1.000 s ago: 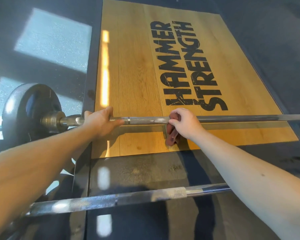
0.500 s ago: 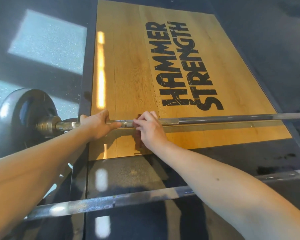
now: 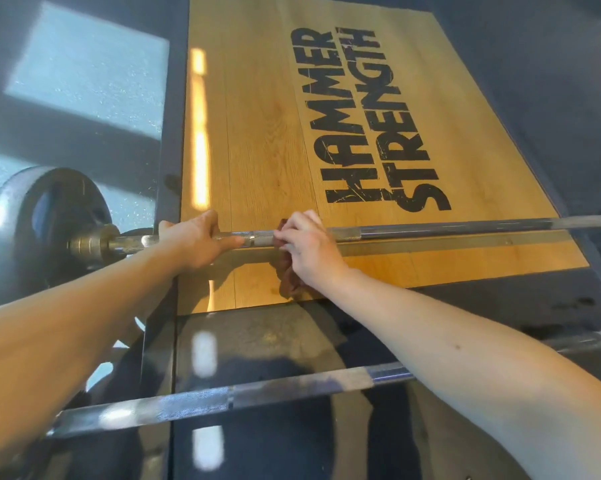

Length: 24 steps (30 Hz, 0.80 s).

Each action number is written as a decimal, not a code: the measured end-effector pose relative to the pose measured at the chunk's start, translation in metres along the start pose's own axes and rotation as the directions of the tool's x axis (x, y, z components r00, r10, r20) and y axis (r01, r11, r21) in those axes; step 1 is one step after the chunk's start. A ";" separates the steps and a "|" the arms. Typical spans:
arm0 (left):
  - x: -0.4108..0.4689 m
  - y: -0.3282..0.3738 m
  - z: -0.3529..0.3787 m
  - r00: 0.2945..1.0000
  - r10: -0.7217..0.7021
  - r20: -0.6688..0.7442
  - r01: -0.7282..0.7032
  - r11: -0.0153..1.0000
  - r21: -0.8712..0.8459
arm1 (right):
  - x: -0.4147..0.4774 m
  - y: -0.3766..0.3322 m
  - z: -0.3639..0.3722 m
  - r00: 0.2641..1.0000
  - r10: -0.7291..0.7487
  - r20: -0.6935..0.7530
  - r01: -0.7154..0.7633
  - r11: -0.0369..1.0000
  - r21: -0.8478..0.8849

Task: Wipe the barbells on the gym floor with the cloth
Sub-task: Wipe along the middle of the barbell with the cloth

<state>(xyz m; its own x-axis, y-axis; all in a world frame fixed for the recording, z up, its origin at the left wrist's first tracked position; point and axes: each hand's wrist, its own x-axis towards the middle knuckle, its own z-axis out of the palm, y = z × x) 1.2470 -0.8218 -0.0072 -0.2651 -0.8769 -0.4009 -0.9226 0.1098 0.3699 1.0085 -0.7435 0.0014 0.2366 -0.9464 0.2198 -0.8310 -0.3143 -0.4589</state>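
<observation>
- Two barbells lie on the gym floor, both with their long axis running left to right across the view.
- Far barbell (image 3: pixel 430 229): it crosses the near edge of the wooden platform (image 3: pixel 257 133), almost level. Its left end carries a dark weight plate (image 3: pixel 32 216) standing on the rubber floor (image 3: pixel 84 81); its right end runs out of view.
- Near barbell (image 3: pixel 292 388): it lies closer to the person on the dark mat, tilted a little, with the right side farther away.
- Left hand (image 3: pixel 195 240): it grips the far barbell just inside the collar, fingers curled over the top, thumb along the bar.
- Right hand (image 3: pixel 309 251): just beside the left, its fingers are bent round a dark red cloth (image 3: pixel 288 275) and hold it against the far barbell.
- Cloth: bunched on the bar under the fingers — the loose end hangs below it, over the wood.
</observation>
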 end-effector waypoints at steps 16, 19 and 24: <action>-0.003 0.002 0.003 1.000 0.012 -0.006 -0.011 1.000 0.025 | 0.006 0.002 -0.004 1.000 0.008 0.027 -0.009 0.999 0.031; -0.004 0.004 0.005 0.999 0.024 -0.040 -0.022 0.998 0.051 | -0.022 0.041 -0.036 0.997 0.069 -0.030 -0.069 0.998 0.001; -0.005 0.006 0.004 0.998 0.033 -0.048 -0.027 0.993 0.114 | -0.027 0.034 -0.029 0.956 0.257 -0.140 -0.264 0.964 -0.032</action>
<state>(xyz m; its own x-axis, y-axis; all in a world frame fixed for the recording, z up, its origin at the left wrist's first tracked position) 1.2414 -0.8144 -0.0063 -0.2815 -0.8944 -0.3477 -0.9410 0.1862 0.2826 0.9596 -0.7263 0.0047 -0.0578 -0.9753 0.2132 -0.8795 -0.0513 -0.4732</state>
